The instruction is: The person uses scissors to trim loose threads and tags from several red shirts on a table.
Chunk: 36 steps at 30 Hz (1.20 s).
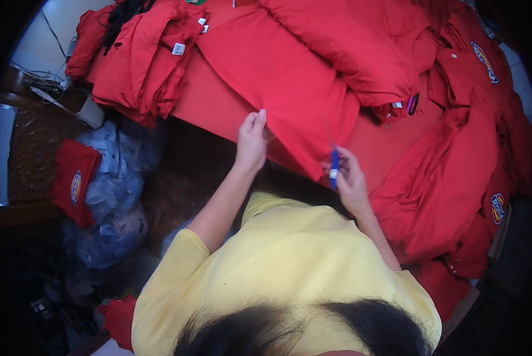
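Observation:
A red garment [278,77] lies stretched toward me over the table's front edge, its near corner hanging down between my hands. At its left edge my left hand [252,142] is closed, with thumb and fingertips pinching the fabric. My right hand [350,178] is wrapped round small blue thread snips [335,166] with a white label, held upright beside the garment's near corner. The fingertips of that hand are close to the corner; whether they also grip the cloth is hard to tell. The blades of the snips barely show against the red.
Folded red garments [138,59] with white tags are stacked at the left. More red clothes [349,47] are heaped at the back, others [444,172] at the right. A black and pink item [412,104] lies on the red-covered table [209,101]. Plastic bags [115,190] sit lower left.

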Tool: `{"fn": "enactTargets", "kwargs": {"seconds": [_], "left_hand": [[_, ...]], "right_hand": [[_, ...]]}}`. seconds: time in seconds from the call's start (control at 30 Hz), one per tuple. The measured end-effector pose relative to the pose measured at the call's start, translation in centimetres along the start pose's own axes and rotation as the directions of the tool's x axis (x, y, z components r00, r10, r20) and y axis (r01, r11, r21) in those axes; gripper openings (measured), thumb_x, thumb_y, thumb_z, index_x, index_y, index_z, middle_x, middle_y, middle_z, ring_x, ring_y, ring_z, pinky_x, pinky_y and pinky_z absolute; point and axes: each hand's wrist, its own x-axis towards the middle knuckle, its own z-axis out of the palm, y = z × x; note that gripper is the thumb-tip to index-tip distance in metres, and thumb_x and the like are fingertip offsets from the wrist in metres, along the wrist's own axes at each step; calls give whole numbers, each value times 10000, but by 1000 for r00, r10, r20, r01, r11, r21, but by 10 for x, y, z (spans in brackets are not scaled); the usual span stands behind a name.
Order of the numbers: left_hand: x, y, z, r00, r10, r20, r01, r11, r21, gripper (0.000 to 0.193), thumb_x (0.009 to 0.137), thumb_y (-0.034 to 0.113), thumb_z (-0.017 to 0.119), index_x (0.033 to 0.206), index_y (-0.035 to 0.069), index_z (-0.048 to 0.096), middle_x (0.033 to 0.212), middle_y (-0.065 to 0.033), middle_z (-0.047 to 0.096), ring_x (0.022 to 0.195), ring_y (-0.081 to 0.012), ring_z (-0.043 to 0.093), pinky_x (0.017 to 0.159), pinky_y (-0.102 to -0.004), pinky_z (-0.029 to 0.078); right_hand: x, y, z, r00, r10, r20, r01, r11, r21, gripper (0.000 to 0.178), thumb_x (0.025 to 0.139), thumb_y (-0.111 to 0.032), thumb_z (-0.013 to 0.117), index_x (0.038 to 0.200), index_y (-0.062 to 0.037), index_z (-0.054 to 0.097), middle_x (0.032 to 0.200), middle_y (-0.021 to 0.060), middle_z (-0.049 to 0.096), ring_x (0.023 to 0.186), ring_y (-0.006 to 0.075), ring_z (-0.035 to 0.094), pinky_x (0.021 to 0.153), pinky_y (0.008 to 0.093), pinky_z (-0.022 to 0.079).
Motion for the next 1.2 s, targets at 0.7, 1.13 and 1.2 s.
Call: {"fn": "enactTargets", "kwargs": {"seconds": [0.7, 1.13, 1.2], "left_hand": [[-10, -6, 9, 902, -312, 298, 359, 926, -118, 495, 841, 28, 587, 1298, 68, 402, 1193, -78, 568, 1089, -178, 561, 939, -385, 448], [-34, 8, 28, 915, -257, 311, 370, 841, -394, 149, 878, 3, 552, 1025, -3, 577, 1009, -80, 626, 928, -161, 607, 853, -302, 483], [-42, 18, 38, 935, -210, 286, 306, 886, -347, 152, 877, -1, 553, 1026, -8, 576, 1003, -83, 626, 924, -161, 610, 851, -303, 488]], "right_hand": [[-30, -24, 2, 983, 176, 56, -179, 983, 48, 535, 852, -27, 607, 1341, -5, 391, 992, 59, 577, 936, 127, 577, 817, 270, 480], [-48, -53, -1, 990, 4, 143, 100, 692, -715, 596, 831, -163, 628, 1348, 1, 381, 943, 158, 554, 865, 261, 613, 740, 364, 483], [-49, -46, -1, 990, -60, 130, 134, 700, -701, 593, 844, -164, 613, 1361, -8, 370, 941, 155, 553, 847, 256, 613, 740, 361, 483]]}}
